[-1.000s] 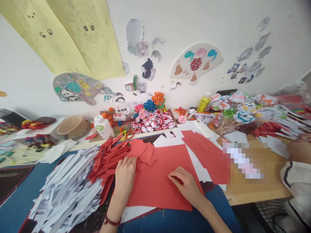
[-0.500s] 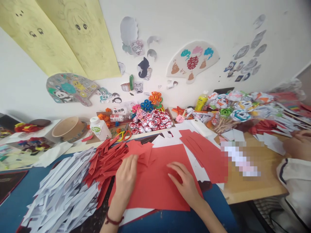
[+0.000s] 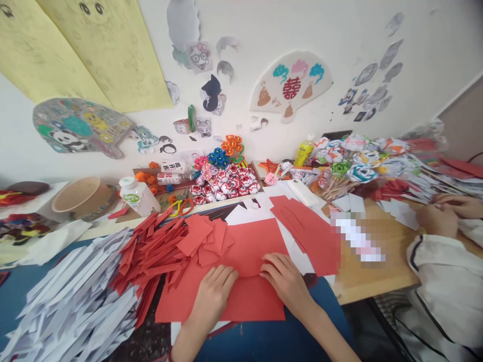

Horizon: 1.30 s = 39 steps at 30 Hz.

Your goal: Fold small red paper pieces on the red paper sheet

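Head view: left hand (image 3: 216, 292) and right hand (image 3: 290, 282), grips narrow, apparently pinch a red paper piece (image 3: 249, 268) above the red sheet (image 3: 256, 304) on the bench (image 3: 279, 343); folding seems the step, next needing matched edges.

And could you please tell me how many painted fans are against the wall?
2: the panda fan on the left, and the double-happiness fan right of centre. I see no others, nor any sign of one hidden.
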Motion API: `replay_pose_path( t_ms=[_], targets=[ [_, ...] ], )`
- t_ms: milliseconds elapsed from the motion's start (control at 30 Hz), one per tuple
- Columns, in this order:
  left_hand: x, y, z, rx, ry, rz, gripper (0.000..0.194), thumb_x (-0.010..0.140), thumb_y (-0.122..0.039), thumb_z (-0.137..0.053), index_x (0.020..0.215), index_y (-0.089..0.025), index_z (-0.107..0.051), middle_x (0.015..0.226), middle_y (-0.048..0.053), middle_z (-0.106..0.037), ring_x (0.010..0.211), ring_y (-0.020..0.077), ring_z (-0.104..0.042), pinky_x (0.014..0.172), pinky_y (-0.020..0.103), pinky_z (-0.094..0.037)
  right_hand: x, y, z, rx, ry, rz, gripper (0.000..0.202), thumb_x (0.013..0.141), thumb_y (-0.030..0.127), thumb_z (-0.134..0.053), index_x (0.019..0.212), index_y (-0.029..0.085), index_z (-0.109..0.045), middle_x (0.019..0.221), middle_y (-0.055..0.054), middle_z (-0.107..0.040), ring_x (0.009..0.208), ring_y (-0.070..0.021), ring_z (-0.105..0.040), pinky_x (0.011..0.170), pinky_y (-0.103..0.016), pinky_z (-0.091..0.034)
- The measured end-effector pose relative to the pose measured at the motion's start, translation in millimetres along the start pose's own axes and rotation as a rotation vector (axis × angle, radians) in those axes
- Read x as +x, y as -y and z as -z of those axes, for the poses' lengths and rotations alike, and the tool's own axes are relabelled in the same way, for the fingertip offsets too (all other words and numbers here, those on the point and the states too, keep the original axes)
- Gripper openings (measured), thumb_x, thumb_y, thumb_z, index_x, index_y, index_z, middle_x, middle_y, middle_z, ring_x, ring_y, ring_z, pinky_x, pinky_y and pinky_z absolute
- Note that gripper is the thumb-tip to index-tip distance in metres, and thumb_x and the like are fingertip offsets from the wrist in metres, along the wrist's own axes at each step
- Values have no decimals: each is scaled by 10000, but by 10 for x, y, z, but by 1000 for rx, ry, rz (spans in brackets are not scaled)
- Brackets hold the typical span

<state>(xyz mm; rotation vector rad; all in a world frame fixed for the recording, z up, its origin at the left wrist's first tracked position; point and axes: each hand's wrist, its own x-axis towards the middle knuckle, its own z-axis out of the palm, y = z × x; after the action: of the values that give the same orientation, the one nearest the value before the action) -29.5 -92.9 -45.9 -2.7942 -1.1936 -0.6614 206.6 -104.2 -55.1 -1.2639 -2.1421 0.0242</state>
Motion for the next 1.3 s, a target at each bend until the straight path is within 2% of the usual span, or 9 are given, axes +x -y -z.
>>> replay_pose_path(
  t_ms=[100, 200, 300, 400, 533, 667, 933, 1133, 1300],
  targets=[
    [-4, 4, 11, -151, -20, 101, 315, 942, -92, -327, 956, -174, -631, 881, 61, -662, 806, 179, -581, 724, 302, -449, 21, -3, 4, 31, 11, 59, 169, 947, 253, -522, 1012, 156, -644, 1040, -102, -647, 991, -235, -557, 869, -397, -457],
    [21, -19, 32, -210, -21, 180, 285, 951, -128, -360, 897, -183, -634, 819, 43, -648, 760, 173, -566, 708, 299, -431, 55, -1, -13, 100, 11, 64, 168, 950, 158, -496, 891, 166, -652, 876, -57, -662, 843, -190, -571, 797, -358, -450],
    [52, -52, 28, -164, -31, 267, 259, 954, -157, -389, 900, -189, -640, 818, 36, -652, 738, 173, -556, 699, 305, -421, 106, -6, -34, 189, 16, -40, 209, 954, 143, -480, 820, 165, -639, 799, -41, -646, 761, -168, -553, 720, -321, -431],
    [51, -94, -5, -16, -91, 303, 250, 947, -163, -411, 1033, -173, -645, 972, 80, -669, 836, 195, -575, 750, 328, -432, 172, -29, -57, 229, 43, -119, 190, 949, 171, -501, 820, 176, -640, 759, -30, -632, 736, -169, -541, 698, -310, -419],
    [-18, -194, -57, 204, -155, 169, 406, 932, -81, -336, 1233, -160, -597, 1182, 116, -643, 1038, 226, -566, 907, 381, -395, 257, -65, -83, 249, 130, -175, 153, 943, 183, -513, 870, 195, -647, 797, -30, -634, 770, -181, -551, 711, -306, -419],
    [-57, -286, -113, 247, -70, 52, 446, 945, -103, -303, 1301, -190, -557, 1315, 53, -589, 1206, 195, -497, 1043, 363, -317, 338, -82, -73, 282, 220, -227, 172, 948, 157, -482, 872, 201, -630, 827, -30, -629, 792, -185, -556, 720, -302, -418],
    [102, -234, -184, 269, 47, 55, 483, 940, -135, -303, 1393, -206, -454, 1481, 4, -416, 1344, 186, -365, 1087, 363, -302, 435, -148, -54, 305, 280, -311, 199, 921, 93, -450, 799, 192, -572, 795, -24, -577, 756, -174, -543, 683, -280, -403],
    [194, -220, -125, 293, 8, -16, 466, 949, -164, -319, 1394, -199, -454, 1485, 22, -410, 1360, 186, -340, 1097, 371, -300, 444, -145, 54, 377, 259, -299, 236, 917, 56, -398, 759, 188, -514, 790, -14, -547, 714, -151, -524, 648, -256, -392],
    [88, -284, -22, 321, 1, -92, 464, 950, -159, -308, 1379, -205, -478, 1500, 5, -385, 1345, 183, -346, 1084, 357, -301, 376, -144, 146, 409, 300, -277, 248, 930, 71, -404, 756, 194, -532, 713, 12, -550, 649, -136, -522, 602, -243, -391]
  ],
)
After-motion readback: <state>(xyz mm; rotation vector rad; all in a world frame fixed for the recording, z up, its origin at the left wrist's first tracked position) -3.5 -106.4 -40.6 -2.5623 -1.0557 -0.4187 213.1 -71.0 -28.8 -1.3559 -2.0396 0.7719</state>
